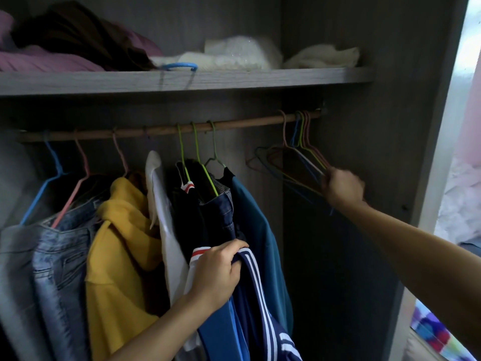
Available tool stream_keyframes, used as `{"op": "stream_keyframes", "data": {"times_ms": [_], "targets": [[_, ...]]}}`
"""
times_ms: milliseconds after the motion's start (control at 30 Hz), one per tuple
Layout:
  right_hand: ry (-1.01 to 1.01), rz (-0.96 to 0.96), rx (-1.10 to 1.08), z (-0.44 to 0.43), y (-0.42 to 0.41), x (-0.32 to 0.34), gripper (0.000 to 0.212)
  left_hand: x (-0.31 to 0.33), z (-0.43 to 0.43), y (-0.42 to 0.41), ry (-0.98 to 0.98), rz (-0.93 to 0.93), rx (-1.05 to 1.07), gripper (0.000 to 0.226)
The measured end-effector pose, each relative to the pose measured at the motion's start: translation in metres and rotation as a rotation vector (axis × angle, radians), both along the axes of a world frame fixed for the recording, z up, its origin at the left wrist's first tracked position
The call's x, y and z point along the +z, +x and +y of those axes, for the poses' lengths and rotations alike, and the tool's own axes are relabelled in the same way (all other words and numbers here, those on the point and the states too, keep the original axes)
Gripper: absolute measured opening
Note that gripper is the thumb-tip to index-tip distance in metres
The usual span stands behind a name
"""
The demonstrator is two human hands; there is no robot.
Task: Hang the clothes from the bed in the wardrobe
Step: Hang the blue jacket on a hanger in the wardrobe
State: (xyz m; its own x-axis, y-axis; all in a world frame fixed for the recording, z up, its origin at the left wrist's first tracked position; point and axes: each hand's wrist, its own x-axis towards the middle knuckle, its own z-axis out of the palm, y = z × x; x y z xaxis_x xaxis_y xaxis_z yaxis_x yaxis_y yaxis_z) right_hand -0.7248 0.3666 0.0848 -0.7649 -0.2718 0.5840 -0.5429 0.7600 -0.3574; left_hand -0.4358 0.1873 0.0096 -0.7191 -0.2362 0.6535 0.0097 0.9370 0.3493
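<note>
My left hand [218, 274] grips a navy and blue jacket with white stripes [256, 303] in front of the hanging clothes. My right hand [342, 187] reaches to the right end of the wooden rail [161, 132] and holds the lower corner of a bunch of empty wire hangers [299, 162]. On the rail hang jeans [54, 256], a yellow hoodie [117, 251], a white garment [166, 230], dark denim [208, 209] and a teal top [257, 230].
A grey shelf [234, 78] above the rail holds folded purple, brown and white textiles and a blue hanger [179, 66]. The wardrobe's right wall [385, 152] stands just beyond my right hand. A bright patterned bed cover [432, 332] shows at the lower right.
</note>
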Motion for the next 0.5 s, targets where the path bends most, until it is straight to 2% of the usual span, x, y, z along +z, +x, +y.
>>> {"op": "stream_keyframes", "data": {"times_ms": [233,400,500], "targets": [[-0.117,0.115,0.091,0.001,0.019,0.015,0.011,-0.001,0.002,-0.012,0.042,0.002,-0.105,0.035],[-0.036,0.158,0.136,0.003,0.037,-0.004,0.013,-0.002,0.003,-0.015,0.037,0.007,-0.109,0.037],[0.054,0.099,0.164,0.005,0.046,-0.025,0.020,-0.004,0.000,-0.014,0.041,0.012,-0.107,0.036]]}}
